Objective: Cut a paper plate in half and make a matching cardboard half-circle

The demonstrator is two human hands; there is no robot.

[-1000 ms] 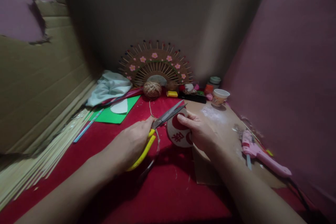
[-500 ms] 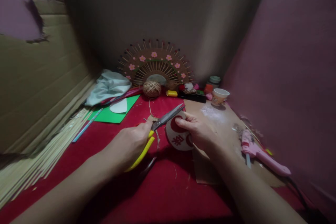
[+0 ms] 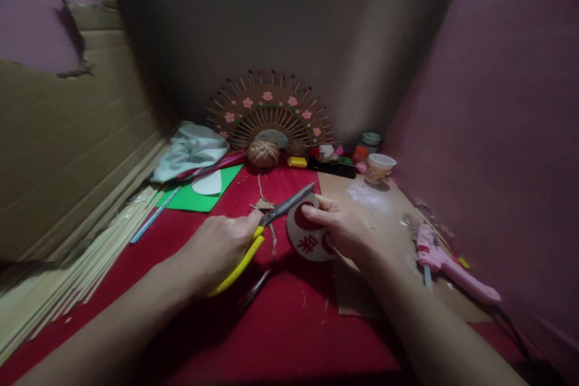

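In the head view, bare red cloth (image 3: 280, 338) spreads below both hands, edged by thin wooden sticks (image 3: 85, 265) leftward and a cardboard sheet (image 3: 393, 211) rightward. The left hand (image 3: 226, 247) grips yellow-handled scissors (image 3: 289, 202), blades nearly together; beside their tips, the right hand (image 3: 346, 226) pinches a round white disc (image 3: 298, 240) printed red.

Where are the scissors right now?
In the head view, the scissors are near the middle, in the left hand, with their blades close to the upper edge of the round white piece held by the right hand.
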